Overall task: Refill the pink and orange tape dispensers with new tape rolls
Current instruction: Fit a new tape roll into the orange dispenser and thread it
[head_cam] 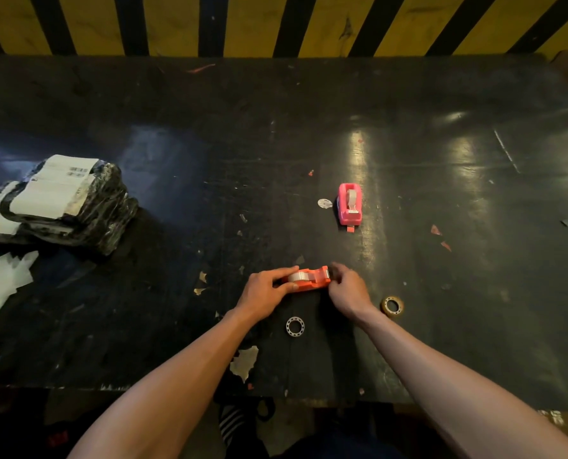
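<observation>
The orange tape dispenser (313,278) lies on the black table (276,134) near the front, with a tape roll seated in it. My left hand (265,292) grips its left end, thumb and fingers around the body. At its right end, by the cutter, my right hand (348,290) has its fingertips pinched. Whether they hold the tape's end is hidden. The pink tape dispenser (350,204) stands farther back with a roll inside and a short strip sticking out at its near end.
An empty grey tape core (295,326) lies just in front of my hands, and a brownish tape ring (392,306) to the right. Black wrapped parcels with white labels (60,203) and white paper (1,283) sit at the left. Yellow-black striped wall behind.
</observation>
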